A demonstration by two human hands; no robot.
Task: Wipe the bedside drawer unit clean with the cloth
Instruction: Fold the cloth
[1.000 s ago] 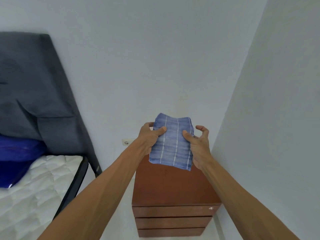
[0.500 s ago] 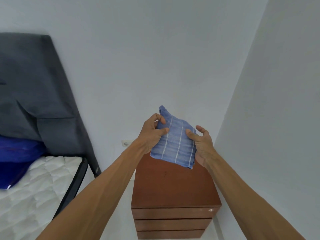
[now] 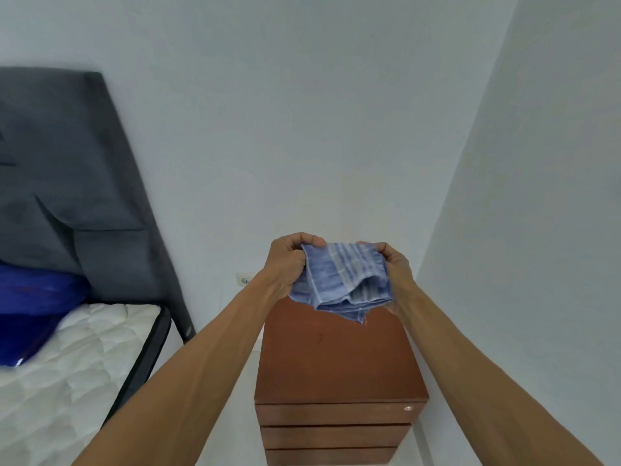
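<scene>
A blue cloth with thin white stripes is held in the air above the back of the brown wooden drawer unit. My left hand grips its left edge and my right hand grips its right edge. The cloth is folded over and bunched, and a corner hangs down toward the unit's top without touching it. The unit has a flat top and three drawer fronts, with a small round lock at the top right of the first drawer.
A bed with a white quilted mattress, a blue pillow and a dark grey headboard stands to the left. White walls close in behind and on the right. A wall socket sits low behind the unit.
The cloth was spread flat and upright between my hands; both hands have turned and folded it over into a bunched bundle, held slightly higher.
</scene>
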